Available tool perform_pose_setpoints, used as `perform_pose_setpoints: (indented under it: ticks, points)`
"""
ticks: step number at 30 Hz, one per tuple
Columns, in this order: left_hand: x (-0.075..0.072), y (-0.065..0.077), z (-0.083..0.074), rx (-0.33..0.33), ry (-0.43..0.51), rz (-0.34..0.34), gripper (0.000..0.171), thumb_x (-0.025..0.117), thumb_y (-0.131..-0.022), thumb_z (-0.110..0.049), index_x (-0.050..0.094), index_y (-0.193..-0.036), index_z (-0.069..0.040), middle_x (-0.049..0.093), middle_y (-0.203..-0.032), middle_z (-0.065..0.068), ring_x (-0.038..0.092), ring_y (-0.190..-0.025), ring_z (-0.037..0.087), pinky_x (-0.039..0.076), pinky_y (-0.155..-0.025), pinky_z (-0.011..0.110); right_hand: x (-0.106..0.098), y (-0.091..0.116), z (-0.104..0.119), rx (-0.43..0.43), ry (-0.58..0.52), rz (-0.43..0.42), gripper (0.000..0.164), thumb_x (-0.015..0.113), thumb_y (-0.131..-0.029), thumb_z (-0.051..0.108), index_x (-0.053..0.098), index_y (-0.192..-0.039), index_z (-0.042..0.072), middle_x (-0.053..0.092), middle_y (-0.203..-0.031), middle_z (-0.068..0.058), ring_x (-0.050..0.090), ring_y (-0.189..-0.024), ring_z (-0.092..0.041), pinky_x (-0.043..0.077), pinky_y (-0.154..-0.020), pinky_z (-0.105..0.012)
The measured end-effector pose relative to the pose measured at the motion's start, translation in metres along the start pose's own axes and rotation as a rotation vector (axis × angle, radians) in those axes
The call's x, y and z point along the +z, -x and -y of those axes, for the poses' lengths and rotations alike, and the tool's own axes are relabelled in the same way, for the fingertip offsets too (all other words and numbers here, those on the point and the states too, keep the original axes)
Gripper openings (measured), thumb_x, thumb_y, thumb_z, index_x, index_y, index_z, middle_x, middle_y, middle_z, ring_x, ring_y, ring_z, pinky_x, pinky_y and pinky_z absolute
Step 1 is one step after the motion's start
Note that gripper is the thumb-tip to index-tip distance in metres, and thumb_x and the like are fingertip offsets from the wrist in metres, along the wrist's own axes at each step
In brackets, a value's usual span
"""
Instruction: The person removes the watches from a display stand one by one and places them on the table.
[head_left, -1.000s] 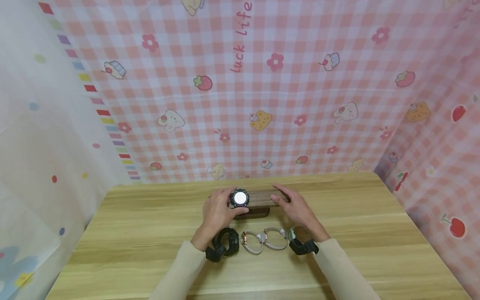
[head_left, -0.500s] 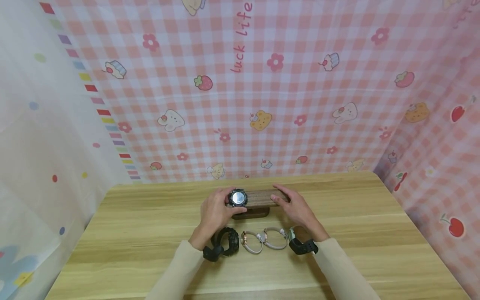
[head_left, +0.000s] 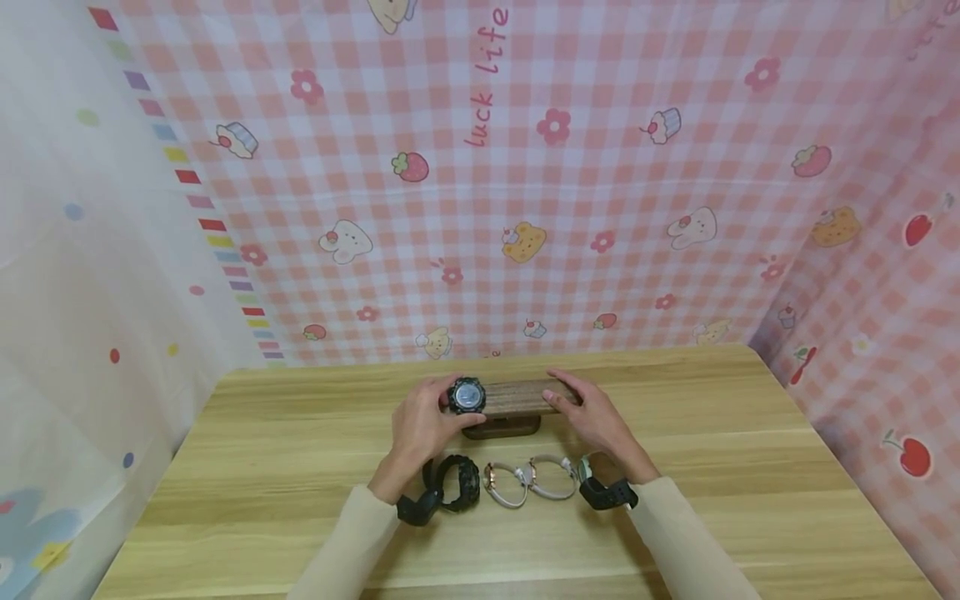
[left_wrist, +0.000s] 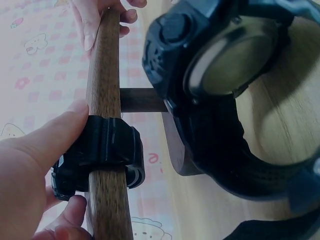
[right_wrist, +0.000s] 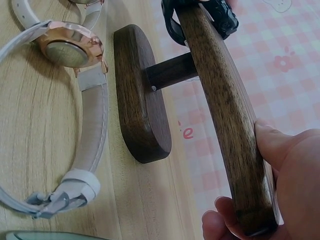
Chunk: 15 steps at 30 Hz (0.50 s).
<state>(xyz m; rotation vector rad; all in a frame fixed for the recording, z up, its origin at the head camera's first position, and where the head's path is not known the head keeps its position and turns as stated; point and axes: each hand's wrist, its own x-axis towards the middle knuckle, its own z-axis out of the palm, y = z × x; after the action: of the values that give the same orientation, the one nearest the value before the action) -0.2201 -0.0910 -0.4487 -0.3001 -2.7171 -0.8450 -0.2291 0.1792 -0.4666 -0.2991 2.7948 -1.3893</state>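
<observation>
A T-shaped wooden watch stand has a dark brown bar (head_left: 517, 397) raised on a post above its rounded base (head_left: 502, 428). Round the bar's left part sits a black digital watch (head_left: 468, 395), its strap looped about the wood and its face up. My left hand (head_left: 420, 421) holds this watch between thumb and fingers, as the left wrist view also shows. At the other end, my right hand (head_left: 592, 417) grips the bar, thumb on one side and fingertips curled under its tip (right_wrist: 255, 220).
In front of the stand, a bulky black watch (head_left: 467, 483) and two pale-strapped watches with rose-gold cases, one left (head_left: 506, 486) and one right (head_left: 553, 477), stand in a row on the wooden table (head_left: 712, 467). A pale green watch (head_left: 585, 468) is near my right wrist.
My left hand has slid the black digital watch leftward along the bar, uncovering more wood. The right hand keeps its grip at the right end.
</observation>
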Motion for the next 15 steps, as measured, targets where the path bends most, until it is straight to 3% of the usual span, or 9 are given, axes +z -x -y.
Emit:
perform_pose_setpoints:
  ticks: [15]
  points:
    - [-0.007,0.005,0.014,0.007,0.042,-0.046,0.076,0.091,-0.064,-0.042,0.067,-0.127,-0.010,0.062,-0.080,-0.001,0.052,-0.066,0.010,0.044,-0.054,0.023,0.000,0.000,-0.001,-0.002,0.007,-0.001,0.053,0.057,-0.101,0.036,0.047,-0.148,0.014,0.045,-0.149,-0.020,0.041,-0.137,-0.043,0.034,-0.109,-0.060]
